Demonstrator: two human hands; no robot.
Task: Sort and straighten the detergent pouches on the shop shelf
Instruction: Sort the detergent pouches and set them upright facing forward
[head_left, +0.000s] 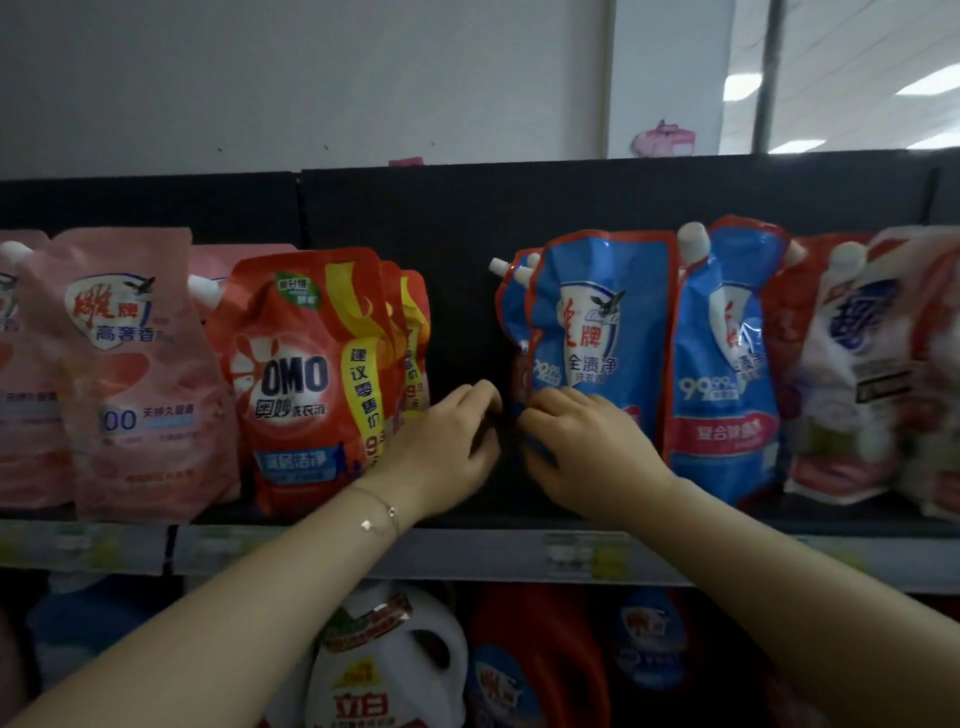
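Gripping upright blue pouches (597, 322), seemingly.

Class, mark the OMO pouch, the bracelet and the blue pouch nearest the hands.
OMO pouch (296, 375), head view, its logo.
bracelet (368, 525), head view, its charm.
blue pouch (597, 291), head view, front panel.

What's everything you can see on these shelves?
pink pouches: at least three, pink, shelf far left
OMO pouches: three, red, centre-left
blue pouches: at least four, blue, centre-right
white pouches: at least two, white and red, far right
bottles: several, white, red, blue, below the shelf
bracelet: one, thin, left wrist
left hand: fingers curled at blue pouches' lower edge
right hand: fingers pinch blue pouches' lower corner
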